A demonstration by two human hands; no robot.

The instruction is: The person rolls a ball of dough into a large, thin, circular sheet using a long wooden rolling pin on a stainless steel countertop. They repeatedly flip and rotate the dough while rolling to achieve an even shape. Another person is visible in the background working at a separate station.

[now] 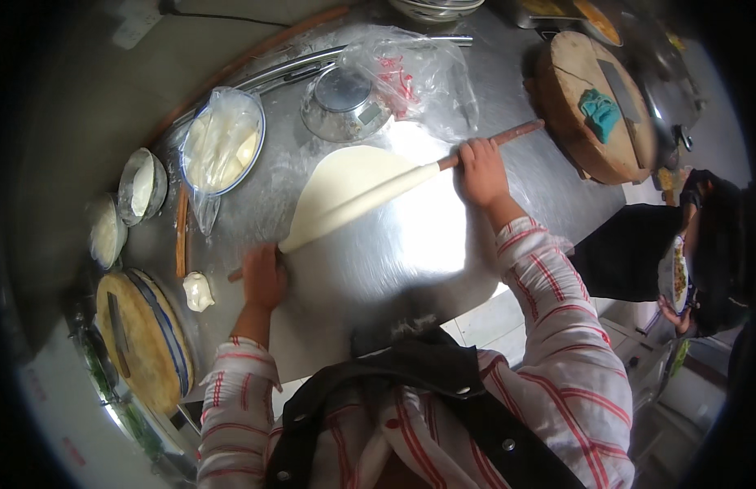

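A long wooden rolling pin [518, 132] lies slantwise across a thin sheet of pale dough [345, 179]. The dough's near edge is wrapped around the pin's middle, while the rest spreads flat behind it on the steel table. My left hand [264, 277] closes over the pin's lower left end, and its tip pokes out beyond the fingers. Toward the upper right, my right hand [482, 174] curls over the bare wood just past the rolled dough. Left of my left hand sits a small lump of dough [198, 292].
Dough pieces lie in a plastic-covered bowl [259, 138]; nearby are a wooden stick [182, 232] and smaller bowls [142, 186]. A scale [344, 102] and plastic bag [443, 77] stand behind. Chopping boards with cleavers [590, 151] flank the table. At right, a person [639, 253] holds a plate.
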